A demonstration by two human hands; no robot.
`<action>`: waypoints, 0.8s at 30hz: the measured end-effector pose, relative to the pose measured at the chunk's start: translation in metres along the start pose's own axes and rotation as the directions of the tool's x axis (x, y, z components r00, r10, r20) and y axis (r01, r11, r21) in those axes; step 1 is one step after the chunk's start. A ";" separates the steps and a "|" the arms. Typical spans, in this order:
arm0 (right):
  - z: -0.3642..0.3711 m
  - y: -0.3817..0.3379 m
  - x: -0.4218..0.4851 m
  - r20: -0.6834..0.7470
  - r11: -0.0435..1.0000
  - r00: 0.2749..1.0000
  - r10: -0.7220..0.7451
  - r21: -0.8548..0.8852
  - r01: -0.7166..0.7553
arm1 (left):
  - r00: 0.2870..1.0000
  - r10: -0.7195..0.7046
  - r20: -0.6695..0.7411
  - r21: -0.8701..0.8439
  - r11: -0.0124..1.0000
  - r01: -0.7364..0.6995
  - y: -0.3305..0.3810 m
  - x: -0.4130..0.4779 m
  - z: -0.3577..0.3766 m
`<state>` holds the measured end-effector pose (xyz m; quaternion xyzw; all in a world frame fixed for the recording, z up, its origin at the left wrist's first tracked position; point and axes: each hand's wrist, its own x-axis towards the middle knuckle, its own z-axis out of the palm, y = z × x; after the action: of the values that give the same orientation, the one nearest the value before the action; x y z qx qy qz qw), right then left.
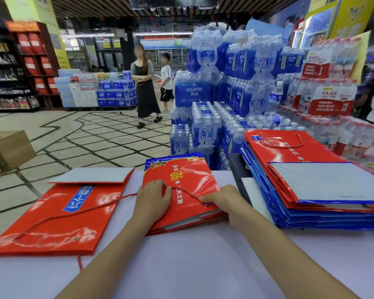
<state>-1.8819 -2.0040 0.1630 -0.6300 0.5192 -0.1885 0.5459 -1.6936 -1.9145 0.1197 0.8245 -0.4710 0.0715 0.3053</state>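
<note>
Early going, I judge: one flat bag (58,216) lies left of the left hand (152,196), which curls round the cord (186,190) of the bag (181,171) under both hands, the right hand (222,198) pinching its rim, a tall stack (311,184) waiting just right of it

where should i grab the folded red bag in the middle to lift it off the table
Probably the near open edge of the middle red bag, coming from the person's side: it lies flat on the table, but that edge is slightly raised with layers showing, so fingers can slip under.
</note>
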 end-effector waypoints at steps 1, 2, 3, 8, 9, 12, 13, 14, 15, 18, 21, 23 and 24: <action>0.000 -0.001 -0.002 0.052 0.998 0.998 0.026 0.050 -0.028 | 1.000 0.002 -0.012 -0.002 1.000 -0.002 0.001 -0.001 -0.001; 0.000 -0.002 -0.006 0.104 0.993 0.993 0.047 0.105 -0.058 | 1.000 -0.008 -0.003 0.000 1.000 0.008 0.004 -0.002 -0.005; 0.000 -0.003 -0.012 0.148 0.986 0.987 0.060 0.146 -0.081 | 1.000 -0.008 -0.002 -0.001 1.000 0.008 0.006 -0.003 -0.006; -0.005 -0.005 -0.025 0.170 0.977 0.985 0.007 0.211 -0.043 | 0.996 -0.063 0.057 -0.021 0.998 0.064 0.015 -0.010 -0.018; -0.006 -0.006 -0.026 0.156 0.975 0.988 -0.022 0.222 -0.013 | 0.995 -0.079 0.062 -0.057 0.995 0.082 0.014 -0.010 -0.018; -0.013 -0.021 -0.034 0.148 0.965 0.977 -0.156 0.233 0.119 | 0.983 -0.173 0.058 -0.187 0.966 0.181 0.018 -0.009 -0.030; -0.017 -0.029 -0.037 0.145 0.961 0.970 -0.196 0.226 0.160 | 0.977 -0.209 0.048 -0.252 0.944 0.214 0.020 -0.010 -0.036; -0.022 -0.038 -0.040 0.146 0.958 0.963 -0.229 0.210 0.196 | 0.961 -0.273 0.052 -0.335 0.901 0.275 0.026 -0.012 -0.045; -0.028 -0.048 -0.042 0.150 0.955 0.955 -0.256 0.193 0.226 | 0.944 -0.325 0.057 -0.431 0.845 0.317 0.028 -0.011 -0.051; -0.047 -0.077 -0.050 0.159 0.938 0.931 -0.328 0.169 0.302 | 0.879 -0.440 0.184 -0.634 0.630 0.449 0.037 -0.013 -0.071; -0.070 -0.103 -0.056 0.133 0.922 0.916 -0.379 0.146 0.360 | 0.820 -0.403 0.407 -0.738 0.384 0.555 0.040 -0.010 -0.084; -0.087 -0.116 -0.057 0.110 0.905 0.903 -0.416 0.145 0.399 | 0.812 -0.263 0.521 -0.810 0.146 0.568 0.055 -0.008 -0.091; -0.096 -0.120 -0.058 0.099 0.896 0.895 -0.435 0.145 0.420 | 0.808 -0.223 0.546 -0.816 0.080 0.573 0.065 -0.005 -0.093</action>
<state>-1.9278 -2.0173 0.3202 -0.7056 0.3191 -0.2938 0.5604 -1.7344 -1.8818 0.2204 0.5456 -0.1997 -0.4411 0.6840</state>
